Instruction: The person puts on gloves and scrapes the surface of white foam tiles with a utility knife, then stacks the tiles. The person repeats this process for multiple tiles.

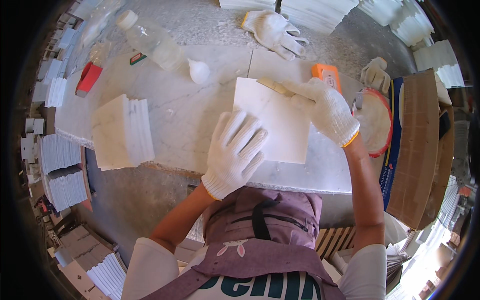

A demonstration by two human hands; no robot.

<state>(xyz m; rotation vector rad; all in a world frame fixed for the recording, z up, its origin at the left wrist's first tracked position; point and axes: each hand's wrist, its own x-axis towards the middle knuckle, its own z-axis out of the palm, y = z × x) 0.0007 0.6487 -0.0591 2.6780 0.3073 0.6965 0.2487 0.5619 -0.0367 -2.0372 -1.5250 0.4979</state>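
Note:
A square white marble tile (280, 112) lies flat on the marble work slab (200, 115). My left hand (237, 150), in a white knit glove, presses flat with spread fingers on the tile's near left corner. My right hand (322, 107), also gloved, is closed around a small tan scraper (274, 86) whose blade rests on the tile's far edge.
A stack of white tiles (122, 131) sits at the slab's left. A clear plastic bottle (152, 42), a red object (88, 78), an orange block (327, 75), spare gloves (275, 31), a red-rimmed bowl (372, 120) and a cardboard box (417, 145) surround the work. More tile stacks (62, 170) lie below left.

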